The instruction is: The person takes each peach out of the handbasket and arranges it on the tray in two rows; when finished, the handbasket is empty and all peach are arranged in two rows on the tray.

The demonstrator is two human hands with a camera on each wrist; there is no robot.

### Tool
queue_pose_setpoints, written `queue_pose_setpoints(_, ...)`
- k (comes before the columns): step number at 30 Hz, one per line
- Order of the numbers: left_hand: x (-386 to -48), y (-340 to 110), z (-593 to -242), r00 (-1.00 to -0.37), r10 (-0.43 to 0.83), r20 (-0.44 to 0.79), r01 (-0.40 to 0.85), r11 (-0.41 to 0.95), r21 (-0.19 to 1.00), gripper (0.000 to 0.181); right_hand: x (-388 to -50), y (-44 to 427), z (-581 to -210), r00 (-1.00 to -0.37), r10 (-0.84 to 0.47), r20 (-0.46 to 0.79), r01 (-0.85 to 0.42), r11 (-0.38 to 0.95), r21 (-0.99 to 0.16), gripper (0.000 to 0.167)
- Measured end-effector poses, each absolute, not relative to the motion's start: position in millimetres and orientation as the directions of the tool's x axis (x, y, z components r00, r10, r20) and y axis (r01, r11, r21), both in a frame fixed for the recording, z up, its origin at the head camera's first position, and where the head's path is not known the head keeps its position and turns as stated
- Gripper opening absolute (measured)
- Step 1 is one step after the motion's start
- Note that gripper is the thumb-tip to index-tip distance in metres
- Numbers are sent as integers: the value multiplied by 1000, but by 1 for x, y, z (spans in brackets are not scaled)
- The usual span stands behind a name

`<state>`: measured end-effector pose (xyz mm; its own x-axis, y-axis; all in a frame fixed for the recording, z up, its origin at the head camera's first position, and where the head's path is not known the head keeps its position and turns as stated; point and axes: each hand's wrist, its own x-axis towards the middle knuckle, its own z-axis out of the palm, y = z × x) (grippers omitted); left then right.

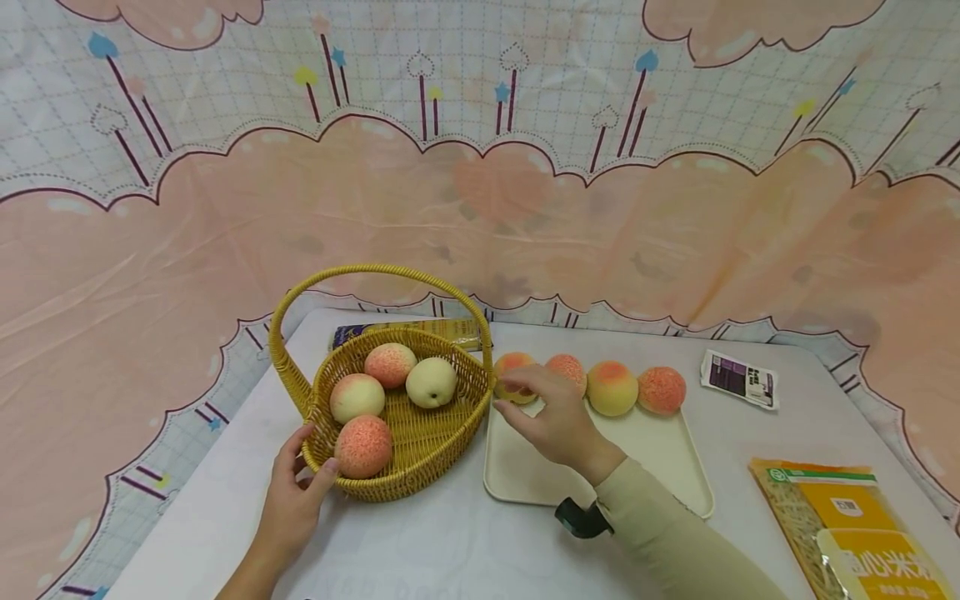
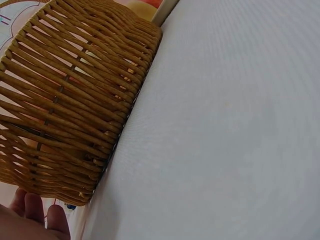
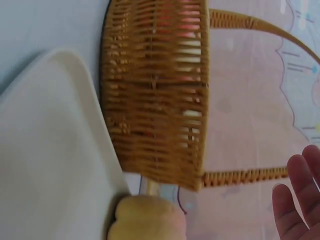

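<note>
A yellow wicker basket (image 1: 420,475) with a tall handle holds several peaches, among them a red one (image 1: 363,447) and a pale one (image 1: 431,383). My left hand (image 1: 288,508) grips its near-left rim, thumb and fingers on either side of the corner; in the left wrist view its fingertips (image 2: 42,215) meet the wicker (image 2: 75,100). Over the cream tray (image 1: 525,479), my right hand (image 1: 558,421) has its fingers apart and holds nothing, partly covering two of the peaches along the back. The right wrist view shows its fingers (image 3: 297,200) beside the basket handle (image 3: 245,176).
A yellow-orange peach (image 1: 612,388) and a red peach (image 1: 662,390) sit at the tray's back edge. Behind the basket lies a long package (image 1: 457,332). A small white-and-purple packet (image 1: 740,379) is at the back right, a large yellow bag (image 1: 855,517) at the near right.
</note>
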<state>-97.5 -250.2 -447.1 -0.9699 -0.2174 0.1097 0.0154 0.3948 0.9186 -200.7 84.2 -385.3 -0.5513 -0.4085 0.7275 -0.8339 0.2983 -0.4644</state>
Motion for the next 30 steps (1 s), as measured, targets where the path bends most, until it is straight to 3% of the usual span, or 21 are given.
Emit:
queue_pose_setpoints(8,-98,-250,-448,-970,-218,104,11,389,921,69,-200,55,-386,-635,-537,555,-760,306,-573,30)
queue_pose_setpoints(21,-99,-249,-447,-971,-219,94,1,390,921,69,-205,19,-388,-672,-678,298,-672,389,-630,58)
queue_pose_setpoints(30,-98,-250,-446,-972,-220,87,-6,391,920,69,-206,-9,-386,-663,-733,154,-631,437,-641,68)
